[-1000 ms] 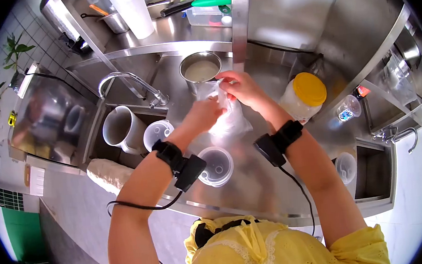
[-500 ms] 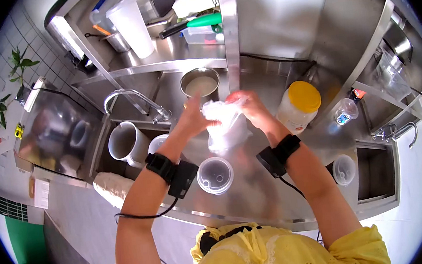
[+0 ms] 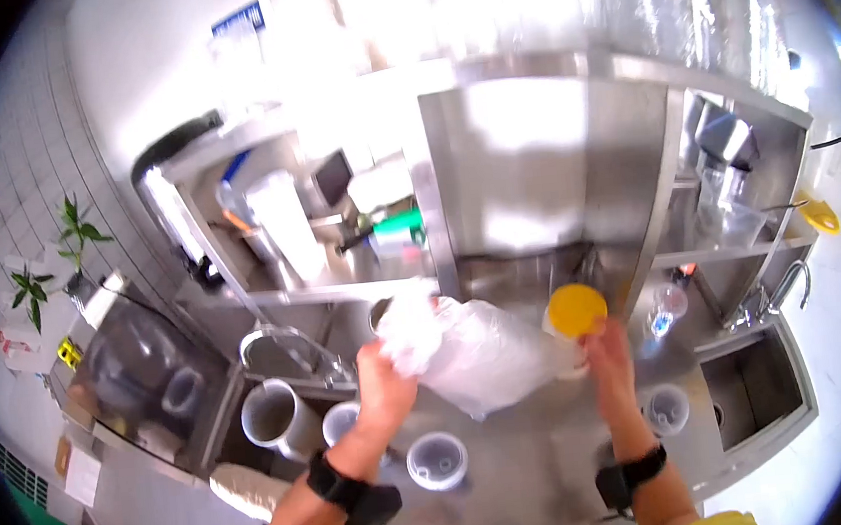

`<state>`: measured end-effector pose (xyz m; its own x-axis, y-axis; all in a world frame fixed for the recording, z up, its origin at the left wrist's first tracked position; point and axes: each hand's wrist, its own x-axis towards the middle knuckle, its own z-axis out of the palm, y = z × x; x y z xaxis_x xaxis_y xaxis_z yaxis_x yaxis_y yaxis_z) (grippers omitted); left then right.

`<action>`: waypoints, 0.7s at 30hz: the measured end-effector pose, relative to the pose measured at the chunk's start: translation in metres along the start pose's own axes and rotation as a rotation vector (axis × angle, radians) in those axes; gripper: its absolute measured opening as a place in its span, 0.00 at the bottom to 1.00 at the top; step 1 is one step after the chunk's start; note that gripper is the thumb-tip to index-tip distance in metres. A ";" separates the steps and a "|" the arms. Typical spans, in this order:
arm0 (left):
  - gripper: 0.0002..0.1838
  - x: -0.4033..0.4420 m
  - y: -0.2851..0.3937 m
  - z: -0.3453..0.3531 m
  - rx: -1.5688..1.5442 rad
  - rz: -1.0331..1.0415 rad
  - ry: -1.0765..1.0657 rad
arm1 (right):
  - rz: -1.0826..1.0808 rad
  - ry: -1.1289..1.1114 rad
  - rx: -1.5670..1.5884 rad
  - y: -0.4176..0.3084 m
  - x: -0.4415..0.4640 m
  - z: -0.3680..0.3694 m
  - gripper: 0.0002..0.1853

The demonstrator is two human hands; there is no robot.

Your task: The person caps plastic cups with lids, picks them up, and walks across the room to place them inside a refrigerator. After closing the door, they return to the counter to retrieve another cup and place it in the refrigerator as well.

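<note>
My left hand [image 3: 388, 390] is closed on the bunched top of a white translucent plastic bag [image 3: 489, 356], which stretches to the right above the steel counter. At the bag's right end is my right hand [image 3: 607, 361], blurred, in front of a jar with a yellow lid [image 3: 577, 309]; whether its fingers grip the bag cannot be made out. The steel pot [image 3: 378, 314] is mostly hidden behind the bag. A clear lidded tub [image 3: 437, 460] stands on the counter below the bag.
On the left, a white pitcher [image 3: 279, 419] stands in a sink beneath a curved faucet [image 3: 292, 342]. At the right are another tub [image 3: 665, 409], a clear bottle [image 3: 667, 309] and a second sink [image 3: 751, 384]. Shelves [image 3: 353, 291] run along the back.
The bag has been lifted and spread out to the right. My hands have moved far apart, the right one toward the yellow-lidded jar. The view has tilted up, showing more shelving.
</note>
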<state>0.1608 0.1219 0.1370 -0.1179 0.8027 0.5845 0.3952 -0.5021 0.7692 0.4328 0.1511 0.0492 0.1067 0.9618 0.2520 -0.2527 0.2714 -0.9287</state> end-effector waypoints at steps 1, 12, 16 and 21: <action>0.13 0.007 0.020 0.000 -0.212 -0.002 0.062 | 0.132 -0.175 0.230 -0.007 -0.020 0.004 0.27; 0.12 0.086 0.117 -0.008 0.326 0.264 0.071 | -0.941 -0.047 -0.268 -0.214 0.026 0.095 0.43; 0.24 0.163 0.139 -0.009 -0.706 0.211 -0.075 | -1.487 0.104 -0.686 -0.298 0.102 0.138 0.37; 0.33 0.211 0.123 0.004 -0.593 0.024 -0.128 | -1.398 0.043 -0.996 -0.341 0.186 0.187 0.39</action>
<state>0.1879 0.2306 0.3536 0.0094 0.8029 0.5961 -0.1834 -0.5846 0.7903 0.3591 0.2442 0.4631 -0.2633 0.0256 0.9644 0.6953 0.6980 0.1713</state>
